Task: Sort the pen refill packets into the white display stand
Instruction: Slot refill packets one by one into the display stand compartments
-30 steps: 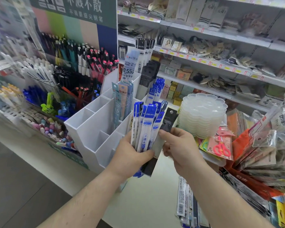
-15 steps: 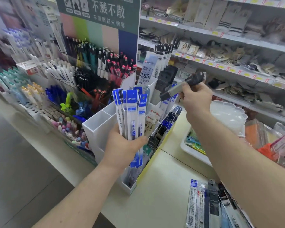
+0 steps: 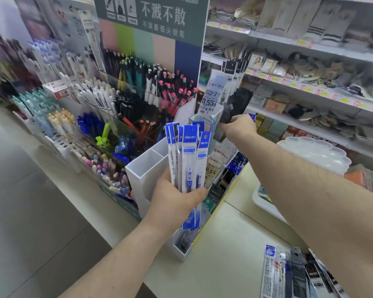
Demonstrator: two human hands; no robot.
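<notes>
The white display stand (image 3: 146, 175) stood on the counter (image 3: 228, 265). The left hand (image 3: 174, 201) gripped a fan of blue refill packets (image 3: 188, 160) before it — upright. The right hand (image 3: 238, 127) pinched a black packet (image 3: 235, 106) above the stand's rear compartments.

- Two bare forearms enter from the bottom edge, with no sleeve, watch or band visible on either.
- The left hand (image 3: 177, 201) wears no glove or ring that can be seen.
- The right hand (image 3: 239, 127) is likewise ungloved; fine hair shows along its forearm.
</notes>
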